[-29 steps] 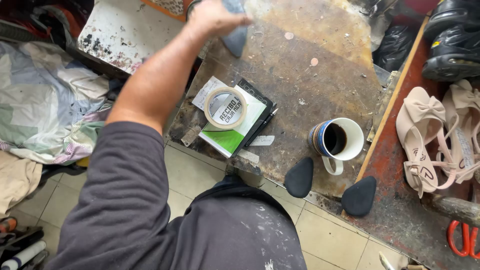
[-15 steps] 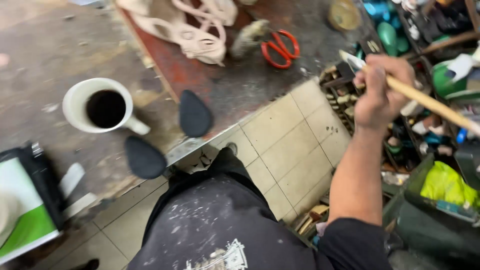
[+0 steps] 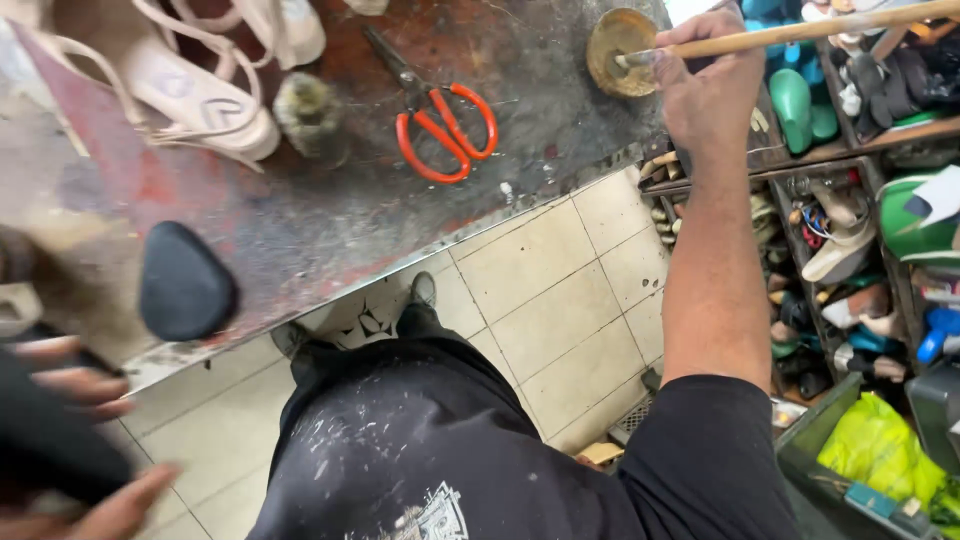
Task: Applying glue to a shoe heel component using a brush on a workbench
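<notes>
Reaching out to the far right end of the workbench (image 3: 330, 230), the right hand (image 3: 705, 90) is seen with its fingers closed tightly round a long wooden stick (image 3: 800, 38). The stick is held nearly level, and its left end is dipped into a small round tin (image 3: 620, 50) that stands on the bench right at the hand's knuckles. At the lower left edge, the left hand (image 3: 75, 440) is shown blurred; its fingers appear to be wrapped round a dark flat piece (image 3: 45, 435), though how firmly cannot be told.

A second dark, rounded piece (image 3: 185, 280) is laid on the bench near the left hand. Orange-handled scissors (image 3: 440, 125) are laid open-bladed in the middle of the bench, well apart from the tin. A stubby brush (image 3: 310, 115) is stood just left of them, beside pale strappy sandals (image 3: 190, 80). Shelves (image 3: 850, 200) crowded with shoes are seen on the right, above a tiled floor (image 3: 560, 300).
</notes>
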